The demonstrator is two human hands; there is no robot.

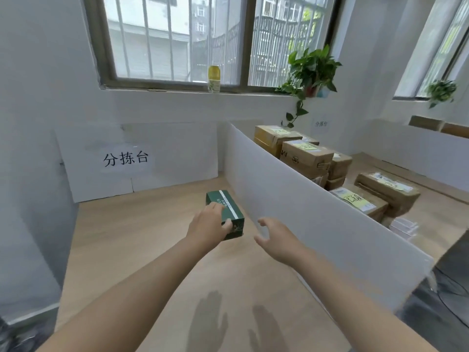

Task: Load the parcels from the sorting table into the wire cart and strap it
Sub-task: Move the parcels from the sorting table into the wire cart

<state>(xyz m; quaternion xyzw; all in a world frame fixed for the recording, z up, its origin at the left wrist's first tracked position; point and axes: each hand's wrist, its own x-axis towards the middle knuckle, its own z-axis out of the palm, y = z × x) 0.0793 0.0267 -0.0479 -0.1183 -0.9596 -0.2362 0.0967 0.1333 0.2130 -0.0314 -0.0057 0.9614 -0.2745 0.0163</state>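
A small green box (228, 208) with a white stripe lies on the wooden sorting table (132, 240), close to the white divider. My left hand (209, 224) holds it, fingers over its left side and thumb at its near end. My right hand (274, 237) hovers to the right of the box with fingers spread and slightly curled, touching nothing. No wire cart or strap is in view.
A white divider panel (291, 199) runs along the table's right side. Beyond it, several taped brown cardboard parcels (307, 156) are stacked. A white back panel with a paper sign (125, 158) closes the far end. A bottle (214, 78) and a potted plant (311, 72) stand on the windowsill.
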